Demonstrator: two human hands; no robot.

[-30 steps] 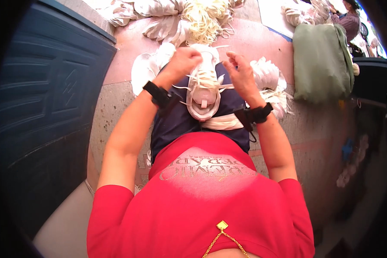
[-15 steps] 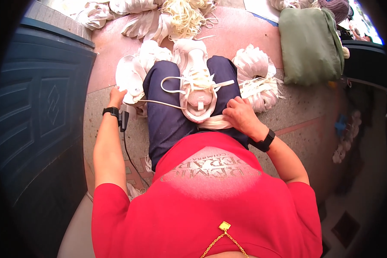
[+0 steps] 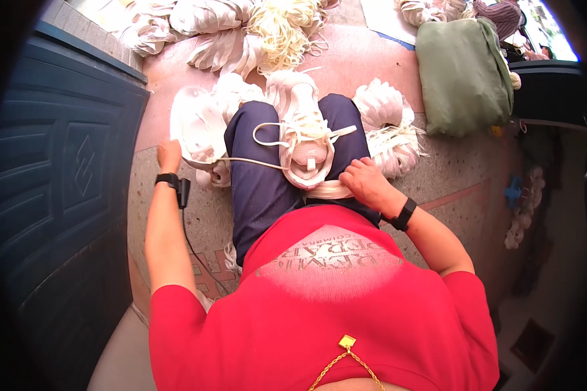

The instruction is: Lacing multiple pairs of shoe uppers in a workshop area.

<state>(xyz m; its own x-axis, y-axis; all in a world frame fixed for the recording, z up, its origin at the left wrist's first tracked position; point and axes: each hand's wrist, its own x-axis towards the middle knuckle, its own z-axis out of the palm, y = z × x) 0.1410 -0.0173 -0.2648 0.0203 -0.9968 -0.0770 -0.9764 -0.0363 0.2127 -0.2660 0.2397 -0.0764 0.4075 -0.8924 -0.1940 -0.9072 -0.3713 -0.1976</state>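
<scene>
A pale sneaker [image 3: 300, 104] lies on my lap between my knees, its toe away from me. Cream laces [image 3: 310, 133] thread through its eyelets, with a loop out to the left and a loose end to the right. One lace stretches left across my thigh toward a second white shoe [image 3: 195, 124] beside my left knee. My left hand [image 3: 169, 156] is at that shoe's near left edge; its fingers are too unclear to read. Against my lap, my right hand [image 3: 370, 187] curls its fingers over the end of a flat bundle of cream laces [image 3: 329, 190] by the sneaker's heel.
White bundles [image 3: 385, 107] lie beside my right knee. More bundled laces [image 3: 280, 36] and pale bundles are heaped at the far side. A green sack [image 3: 463, 78] stands far right. A dark blue panelled door [image 3: 65, 169] flanks my left; a black cable [image 3: 202, 247] hangs from my left wrist.
My left hand has shifted slightly left and toward me, with its thumb no longer plainly seen on the white shoe. My right hand stays at the lace bundle. The whole view has shifted slightly.
</scene>
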